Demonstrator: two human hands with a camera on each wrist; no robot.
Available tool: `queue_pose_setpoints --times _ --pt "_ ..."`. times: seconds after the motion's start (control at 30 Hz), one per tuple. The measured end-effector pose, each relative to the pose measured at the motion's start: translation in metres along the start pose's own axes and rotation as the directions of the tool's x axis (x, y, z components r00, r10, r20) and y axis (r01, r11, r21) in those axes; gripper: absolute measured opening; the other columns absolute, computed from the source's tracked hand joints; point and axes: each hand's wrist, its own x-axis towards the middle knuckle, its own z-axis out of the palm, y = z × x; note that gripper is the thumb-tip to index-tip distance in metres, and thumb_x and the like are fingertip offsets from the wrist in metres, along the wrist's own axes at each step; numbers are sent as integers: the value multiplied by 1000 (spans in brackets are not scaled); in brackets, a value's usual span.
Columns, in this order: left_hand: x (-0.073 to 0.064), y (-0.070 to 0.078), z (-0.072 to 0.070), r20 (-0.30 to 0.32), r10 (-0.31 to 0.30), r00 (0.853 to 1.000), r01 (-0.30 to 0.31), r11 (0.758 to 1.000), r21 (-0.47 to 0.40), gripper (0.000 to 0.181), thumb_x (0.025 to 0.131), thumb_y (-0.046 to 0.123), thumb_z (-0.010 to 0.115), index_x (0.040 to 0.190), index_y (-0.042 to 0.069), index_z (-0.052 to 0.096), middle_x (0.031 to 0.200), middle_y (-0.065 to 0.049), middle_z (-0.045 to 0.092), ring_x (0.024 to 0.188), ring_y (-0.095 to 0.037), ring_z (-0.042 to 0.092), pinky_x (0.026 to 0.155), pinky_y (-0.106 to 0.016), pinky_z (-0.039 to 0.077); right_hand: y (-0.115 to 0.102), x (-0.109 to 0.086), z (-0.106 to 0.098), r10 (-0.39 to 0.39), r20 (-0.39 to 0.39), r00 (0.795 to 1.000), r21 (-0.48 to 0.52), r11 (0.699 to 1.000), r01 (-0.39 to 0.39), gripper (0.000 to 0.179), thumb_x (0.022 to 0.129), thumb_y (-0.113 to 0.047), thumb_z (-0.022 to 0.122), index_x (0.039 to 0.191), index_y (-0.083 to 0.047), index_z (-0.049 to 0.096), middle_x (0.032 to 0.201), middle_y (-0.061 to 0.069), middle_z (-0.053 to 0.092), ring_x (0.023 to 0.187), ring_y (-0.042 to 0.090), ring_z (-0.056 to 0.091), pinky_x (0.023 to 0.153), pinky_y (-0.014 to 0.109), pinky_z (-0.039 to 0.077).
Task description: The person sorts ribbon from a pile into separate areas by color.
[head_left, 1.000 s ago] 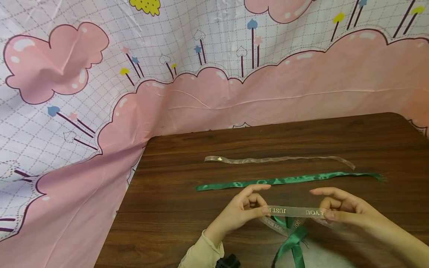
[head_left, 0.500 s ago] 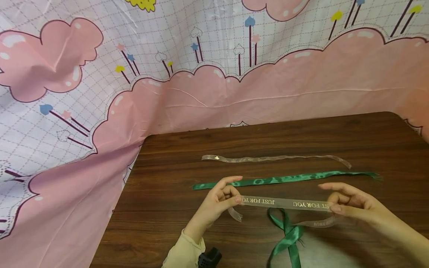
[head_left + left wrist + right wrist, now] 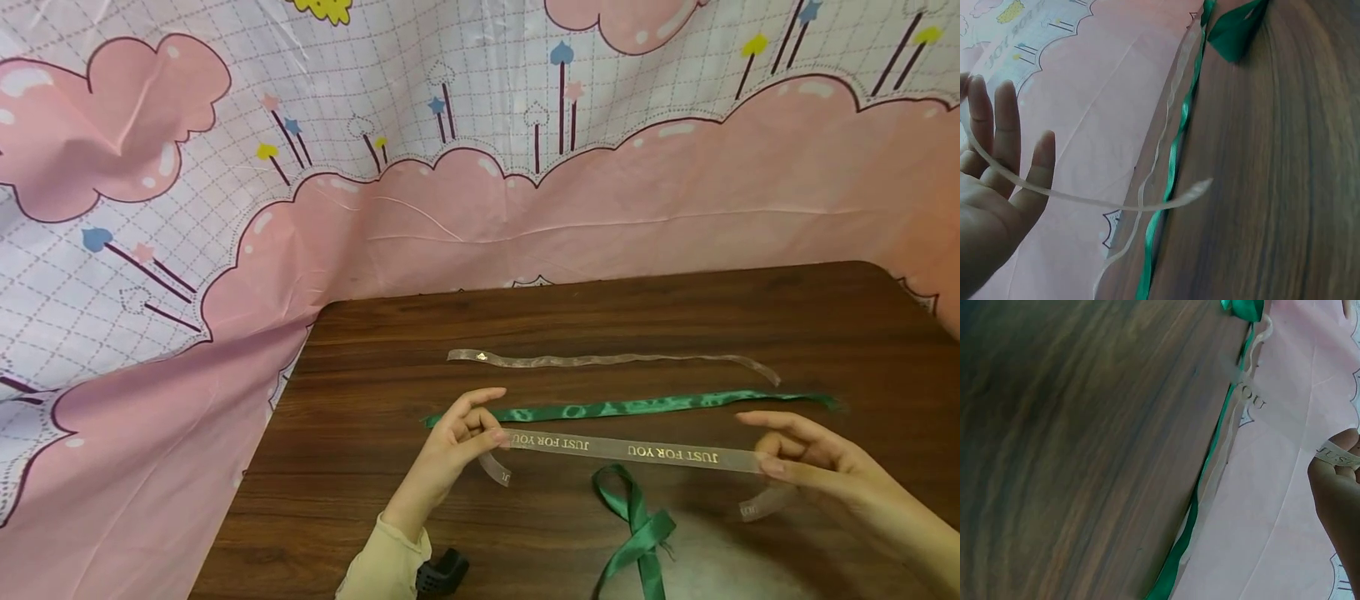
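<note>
Pinching one sheer printed ribbon (image 3: 637, 452) taut above the dark wood worktop (image 3: 750, 317), left hand (image 3: 450, 442) and right hand (image 3: 810, 462) fingers clamp its ends; four ribbons total: two sheer, two green satin.

The looped green ribbon (image 3: 637, 533) runs off the head view's bottom edge. A small black object (image 3: 442, 573) beside the sleeve (image 3: 382, 567) is cut off and unidentifiable.
</note>
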Motion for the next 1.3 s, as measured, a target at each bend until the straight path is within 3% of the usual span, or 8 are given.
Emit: queue_pose_setpoints --times 0.23,0.67,0.87,1.0,1.17,1.3 --pt "-1 -5 -9 -23 -32 999 32 999 27 51 93 14 56 139 6 35 87 9 59 85 -7 62 87 -34 48 8 -10 -5 38 -91 995 -161 985 -52 52 94 14 31 144 0 25 98 -3 60 90 12 57 74 24 49" --pt "-4 -8 -30 -107 -78 991 88 992 87 51 91 18 60 137 12 39 87 7 60 86 -10 62 92 -37 44 17 -8 -21 -32 -109 994 -226 974 7 53 91 18 33 142 4 27 95 0 61 77 16 55 63 29 48" --pt "-5 -9 -35 -107 -87 990 98 990 101 50 91 23 60 137 15 40 88 6 60 88 -11 62 94 -37 43 21 -13 -27 -9 -138 990 -358 933 -41 54 93 16 34 144 1 26 99 -6 61 89 8 59 70 21 50" --pt "-6 -12 -40 -126 -90 988 103 990 100 49 91 21 60 136 16 41 88 6 61 87 -11 62 95 -36 43 24 -14 -30 12 -158 987 -395 916 -74 54 93 14 35 144 -1 27 99 -7 61 92 7 59 73 18 49" --pt "-8 -14 -46 -146 -103 984 118 988 100 48 91 22 61 135 16 42 88 6 60 87 -10 61 97 -37 42 27 -15 -35 29 -164 986 -362 928 -87 53 94 13 33 144 -2 26 100 -7 60 91 7 57 73 19 47" --pt "-10 -14 -49 -159 -112 981 129 986 105 50 90 23 61 135 14 41 89 7 60 88 -10 61 97 -38 43 29 -14 -40 5 -162 987 -305 951 -55 53 93 15 30 143 0 26 100 -5 59 87 9 55 69 21 44"
